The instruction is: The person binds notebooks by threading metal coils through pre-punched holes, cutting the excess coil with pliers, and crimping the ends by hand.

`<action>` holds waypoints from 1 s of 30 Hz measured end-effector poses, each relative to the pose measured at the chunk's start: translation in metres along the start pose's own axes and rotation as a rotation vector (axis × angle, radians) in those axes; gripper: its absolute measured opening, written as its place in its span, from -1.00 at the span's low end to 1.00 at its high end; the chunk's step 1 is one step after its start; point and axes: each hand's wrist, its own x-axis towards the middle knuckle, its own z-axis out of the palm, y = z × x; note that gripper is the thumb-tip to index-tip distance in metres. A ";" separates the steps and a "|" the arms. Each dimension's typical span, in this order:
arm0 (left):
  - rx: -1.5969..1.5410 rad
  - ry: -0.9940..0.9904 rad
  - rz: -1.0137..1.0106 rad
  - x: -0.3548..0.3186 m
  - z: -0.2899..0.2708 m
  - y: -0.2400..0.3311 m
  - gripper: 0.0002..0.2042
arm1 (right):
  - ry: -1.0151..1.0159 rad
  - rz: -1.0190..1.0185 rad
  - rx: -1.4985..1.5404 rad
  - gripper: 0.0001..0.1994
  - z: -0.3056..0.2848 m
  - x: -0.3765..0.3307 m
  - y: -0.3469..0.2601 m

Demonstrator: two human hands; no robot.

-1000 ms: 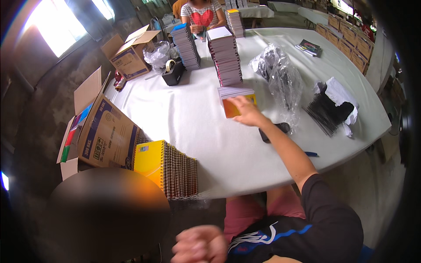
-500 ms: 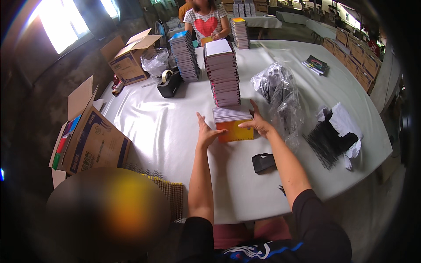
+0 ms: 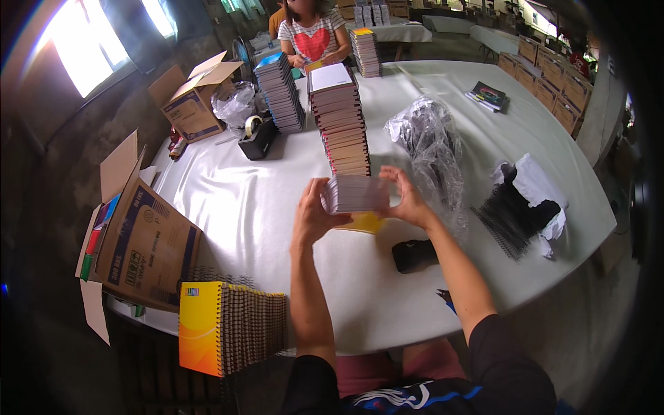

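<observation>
Between my hands is a white paper stack, its layered edges facing me and slightly blurred. My left hand grips its left side, fingers bent round the edge and thumb along the front. My right hand clasps the right side, fingers behind and thumb in front. A yellow cover shows below the paper; whether it is joined to the stack is hidden. Just beyond stands a tall pile of bound notebooks with a white top. Near my right forearm lies a small black object.
Yellow-orange spiral notebooks stand in a row at the near left, beside an open carton. A tape dispenser and blue-topped pile are farther back. Clear plastic and black binding coils lie right. A person sits opposite.
The paper stack has tipped up between my hands, so less of the yellow cover shows. My left hand has closed round its side. The yellow-orange notebooks at the near left have come into clear view.
</observation>
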 end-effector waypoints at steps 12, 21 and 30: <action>0.661 -0.080 -0.056 0.023 -0.044 0.066 -0.21 | 0.369 0.608 0.704 -0.12 0.085 -0.038 -0.076; 0.587 -0.593 -0.479 -0.001 0.011 0.026 0.08 | 0.611 0.845 0.673 -0.04 0.097 -0.029 0.013; 0.575 -0.626 -0.441 -0.014 0.020 0.011 0.05 | 0.239 0.536 0.078 -0.07 0.029 -0.059 -0.031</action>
